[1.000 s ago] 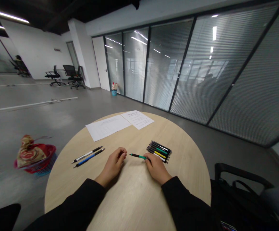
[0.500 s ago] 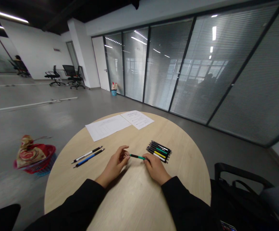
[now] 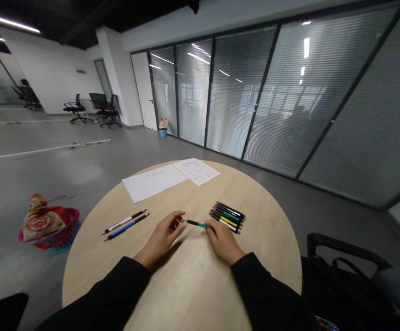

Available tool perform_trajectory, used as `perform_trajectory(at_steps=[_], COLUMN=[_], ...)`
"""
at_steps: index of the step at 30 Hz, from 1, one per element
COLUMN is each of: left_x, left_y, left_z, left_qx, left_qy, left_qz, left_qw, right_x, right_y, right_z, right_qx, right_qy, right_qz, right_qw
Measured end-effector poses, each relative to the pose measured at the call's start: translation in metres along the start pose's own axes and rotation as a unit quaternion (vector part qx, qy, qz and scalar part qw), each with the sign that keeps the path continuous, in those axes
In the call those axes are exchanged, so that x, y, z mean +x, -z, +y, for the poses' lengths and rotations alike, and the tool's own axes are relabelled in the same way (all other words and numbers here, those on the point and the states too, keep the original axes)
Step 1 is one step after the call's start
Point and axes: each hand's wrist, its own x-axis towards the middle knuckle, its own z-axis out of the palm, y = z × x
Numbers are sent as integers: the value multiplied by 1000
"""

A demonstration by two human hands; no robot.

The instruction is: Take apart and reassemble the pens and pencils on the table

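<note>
A green and black pen [image 3: 195, 224] is pinched at its right end by my right hand [image 3: 224, 242], its other end pointing left. My left hand [image 3: 165, 235] is at that left end, thumb and fingers apart and curved, with nothing clearly gripped between them. Just beyond my right hand lies a row of several pens [image 3: 228, 217], mostly black, with green, yellow and white parts. To the left of my left hand, a white and black pen [image 3: 124, 221] and a blue and black pen [image 3: 126, 227] lie side by side, slanting.
Two printed sheets [image 3: 153, 183] lie at the far side of the round wooden table [image 3: 200, 285]. A basket [image 3: 72, 225] holding a paper bag stands on the floor at left. A black chair [image 3: 347, 248] is at right.
My left hand has drawn back slightly to the left, its fingers parting more from the pen's end. My right hand holds the pen almost still.
</note>
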Motion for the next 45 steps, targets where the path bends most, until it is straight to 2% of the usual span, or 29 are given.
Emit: perform_trajectory(at_steps=[3,7,12,22,25,29,32,34,39,45], left_x=[0,1,1,-3,-1,4,6,6,4,4], left_y=[9,20,22,18,17,15,11,8,3,3], left_z=[-9,-18,-19,-10,-12,-12,-8,-3,7,2], left_qx=[77,154,188,195,155,18,-95,-130,-111,-37], left_qy=[-46,-74,-74,-80,-49,40,101,127,145,126], left_qz=[-1,-71,-135,-142,-121,-46,-9,0,1,21], left_qw=[996,983,970,967,979,998,990,983,983,991], right_x=[0,0,0,-2,-2,-2,-1,0,-1,-1], right_y=[1,1,0,-1,0,0,1,1,-1,-3], right_z=[3,8,10,9,8,5,4,3,2,2], right_qx=[-8,-21,-25,-36,-35,-27,-22,-21,-22,-32], right_qy=[-17,-35,-38,-26,-23,-11,5,15,35,40], right_qz=[5,22,31,26,23,22,32,35,28,25], right_qw=[1000,999,999,999,999,999,999,999,999,998])
